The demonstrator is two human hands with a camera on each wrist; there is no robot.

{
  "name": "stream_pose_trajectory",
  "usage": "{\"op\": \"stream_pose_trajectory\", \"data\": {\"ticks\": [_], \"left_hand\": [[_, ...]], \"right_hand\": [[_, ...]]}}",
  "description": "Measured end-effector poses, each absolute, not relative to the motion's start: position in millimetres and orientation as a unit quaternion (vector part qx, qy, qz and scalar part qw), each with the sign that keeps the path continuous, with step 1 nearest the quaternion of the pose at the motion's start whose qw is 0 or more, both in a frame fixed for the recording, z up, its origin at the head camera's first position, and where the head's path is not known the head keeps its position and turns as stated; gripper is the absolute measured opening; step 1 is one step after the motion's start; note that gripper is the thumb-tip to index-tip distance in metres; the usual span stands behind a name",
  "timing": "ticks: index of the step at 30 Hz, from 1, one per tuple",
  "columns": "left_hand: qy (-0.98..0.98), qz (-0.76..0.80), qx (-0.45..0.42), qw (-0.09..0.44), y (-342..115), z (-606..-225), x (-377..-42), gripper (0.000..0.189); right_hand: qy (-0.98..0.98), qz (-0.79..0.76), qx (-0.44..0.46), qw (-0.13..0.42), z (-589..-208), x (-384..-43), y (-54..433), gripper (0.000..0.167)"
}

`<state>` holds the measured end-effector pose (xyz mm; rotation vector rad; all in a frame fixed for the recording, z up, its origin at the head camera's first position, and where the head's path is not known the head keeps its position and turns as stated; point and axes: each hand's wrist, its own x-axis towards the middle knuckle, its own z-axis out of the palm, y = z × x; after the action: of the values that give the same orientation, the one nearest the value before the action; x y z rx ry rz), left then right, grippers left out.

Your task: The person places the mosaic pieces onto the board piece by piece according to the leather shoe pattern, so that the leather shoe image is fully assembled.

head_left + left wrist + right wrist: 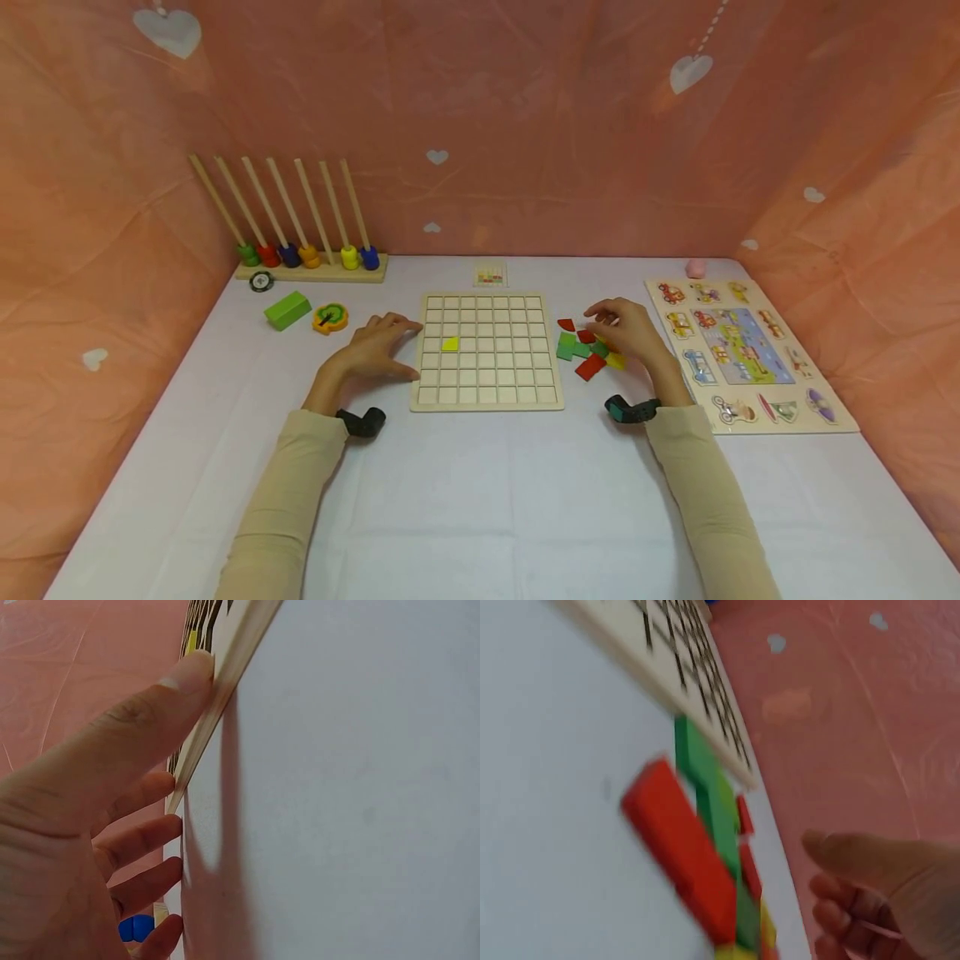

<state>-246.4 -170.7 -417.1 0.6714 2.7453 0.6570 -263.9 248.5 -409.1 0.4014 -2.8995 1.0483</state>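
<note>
A square wooden grid board point(504, 339) lies flat on the table, with one yellow piece point(450, 344) in a cell left of centre. At the board's left edge is my left hand point(375, 348), fingers spread; its thumb meets the wooden rim in the left wrist view. My right hand point(632, 331) hovers over a small pile of flat pieces right of the board, its fingers loosely bent and nothing visible between them. The pile has a red rectangular piece point(590, 367), a green piece point(566, 346), a red rounded piece point(566, 325) and yellow ones, partly hidden by the hand.
Behind the board lies a small pattern card point(491, 275). A peg rack point(375, 273) with coloured beads, a round token point(261, 282), a green block point(288, 310) and a tree-shaped piece point(330, 317) occupy the left. A picture puzzle point(693, 404) and pink object point(695, 268) are right.
</note>
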Motion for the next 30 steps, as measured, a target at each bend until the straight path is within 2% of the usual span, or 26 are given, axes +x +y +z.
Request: {"op": "stream_pose_trajectory", "data": {"ticks": [6,15,22,30], "left_hand": [[0.94,0.222,0.232,0.115,-172,-418,-246,0.08],[0.939,0.225,0.234,0.116,-171,-418,-247,0.079],[0.939,0.219,0.237,0.121,-171,-417,-247,0.081],[0.935,0.229,0.24,0.125,-171,-417,-247,0.082]], "right_hand": [[-0.945,0.321,0.054,-0.043,-415,-260,263,0.028],[-0.954,0.299,0.019,-0.021,-420,-259,261,0.034],[-0.94,0.337,0.026,-0.043,-417,-261,258,0.03],[-0.917,0.394,0.053,0.031,-417,-267,237,0.023]]}}
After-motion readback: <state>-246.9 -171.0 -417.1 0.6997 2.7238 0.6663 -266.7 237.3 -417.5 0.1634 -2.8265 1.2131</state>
